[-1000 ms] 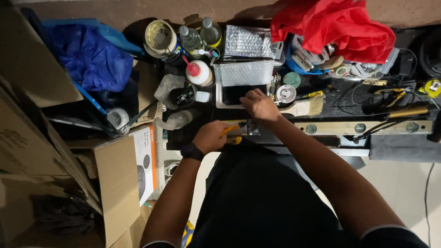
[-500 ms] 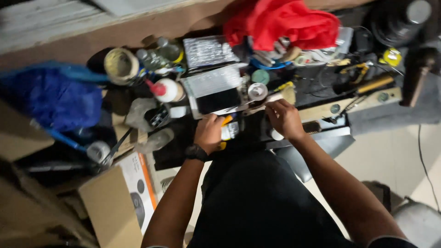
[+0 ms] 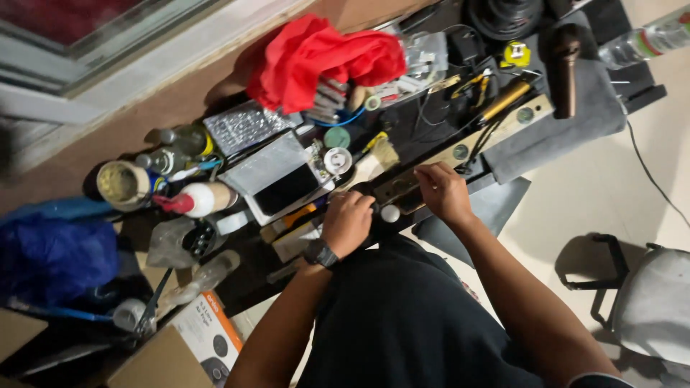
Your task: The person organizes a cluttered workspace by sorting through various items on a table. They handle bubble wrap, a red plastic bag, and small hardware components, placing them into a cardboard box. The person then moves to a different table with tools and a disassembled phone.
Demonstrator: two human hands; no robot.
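Both of my hands work at the near edge of a cluttered dark bench. My left hand, with a black watch on its wrist, is curled over the left end of a brass-coloured metal piece. What lies inside its fingers is hidden. My right hand grips the right end of the same piece from above. A small white round knob sits just below the piece, between my hands. An orange-handled tool lies on the bench to the left of my left hand.
A long tan spirit level runs behind my hands. Further back lie a red cloth, a dark screen on a silver pouch, a red-capped white bottle and a tape roll. A blue bag, a cardboard box and a chair flank me.
The view has swung and tilted, so the bench now runs diagonally. My right hand has drawn back from the bench's middle to the brass piece. Both hands have closed in on it.
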